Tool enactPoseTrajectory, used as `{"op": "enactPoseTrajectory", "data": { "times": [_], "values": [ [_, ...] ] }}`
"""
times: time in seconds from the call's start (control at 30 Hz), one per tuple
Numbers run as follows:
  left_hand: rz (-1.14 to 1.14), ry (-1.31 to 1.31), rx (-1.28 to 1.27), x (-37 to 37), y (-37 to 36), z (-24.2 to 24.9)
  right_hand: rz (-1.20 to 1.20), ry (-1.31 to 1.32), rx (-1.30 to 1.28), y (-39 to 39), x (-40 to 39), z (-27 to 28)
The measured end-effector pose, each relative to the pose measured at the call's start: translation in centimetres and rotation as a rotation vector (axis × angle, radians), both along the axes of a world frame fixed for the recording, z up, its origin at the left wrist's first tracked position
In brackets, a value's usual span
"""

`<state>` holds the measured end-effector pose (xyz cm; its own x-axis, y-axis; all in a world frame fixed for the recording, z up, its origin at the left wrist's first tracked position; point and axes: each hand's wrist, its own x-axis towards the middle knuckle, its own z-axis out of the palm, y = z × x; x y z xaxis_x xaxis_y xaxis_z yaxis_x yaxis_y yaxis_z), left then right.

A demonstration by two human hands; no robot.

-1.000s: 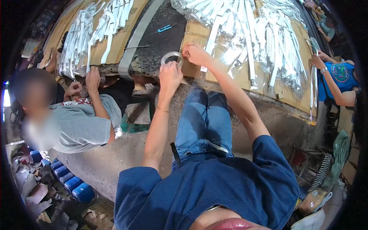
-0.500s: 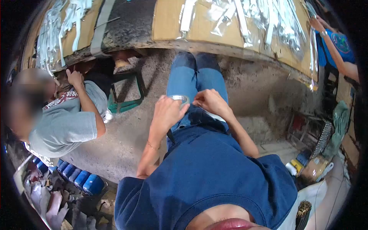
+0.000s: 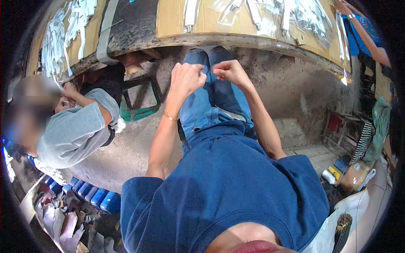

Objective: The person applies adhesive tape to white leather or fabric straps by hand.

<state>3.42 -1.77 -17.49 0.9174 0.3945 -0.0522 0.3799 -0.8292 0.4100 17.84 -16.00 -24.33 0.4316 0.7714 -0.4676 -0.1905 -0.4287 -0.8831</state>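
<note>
My left hand [image 3: 187, 79] is held over my thighs, back upward, with the fingers curled in; whatever it holds is hidden beneath it. Close to its right, my right hand [image 3: 231, 75] has thumb and fingers drawn together in a pinch. Nothing can be made out between its fingertips. A small gap separates the two hands. Both are just short of the table edge, where white straps with metal clips [image 3: 190, 16] lie in clear plastic on a cardboard sheet [image 3: 171, 23].
To the left sits a person in a grey shirt [image 3: 74, 130], beside a green stool [image 3: 141, 113]. Blue containers [image 3: 99, 198] and scraps [image 3: 69, 225] lie lower left. At right are a cardboard box [image 3: 355, 176] and a metal-framed rack [image 3: 337, 128]. Another person's arm [image 3: 365, 36] reaches over the table's right end.
Both hands have moved forward from my lap toward the table. The clear ring, like a tape roll, seen at my left hand before is out of sight. The person at left has lowered a hand.
</note>
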Motion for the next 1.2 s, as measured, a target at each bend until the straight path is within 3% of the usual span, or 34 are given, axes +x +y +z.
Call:
{"op": "enactPoseTrajectory", "data": {
  "times": [0.2,0.57,0.7,1.1,1.2],
  "values": [
    [-0.008,0.002,0.099,1.2,1.0,-2.1,-0.046,-0.071,0.048,1.1,0.6,-2.0],
    [0.035,0.263,-0.179,3.3,1.4,-3.4,-0.094,0.14,-0.023,1.8,0.6,-3.7],
    [0.058,0.267,-0.167,3.7,1.0,-3.8,-0.103,0.087,-0.025,1.8,0.9,-5.8],
    [0.184,0.177,-0.023,4.1,0.0,-4.5,-0.236,-0.147,-0.1,2.4,-0.2,-4.0],
    [0.224,0.123,-0.038,4.3,0.3,-2.4,-0.275,-0.388,0.001,2.6,0.0,-1.7]
  ]
}}
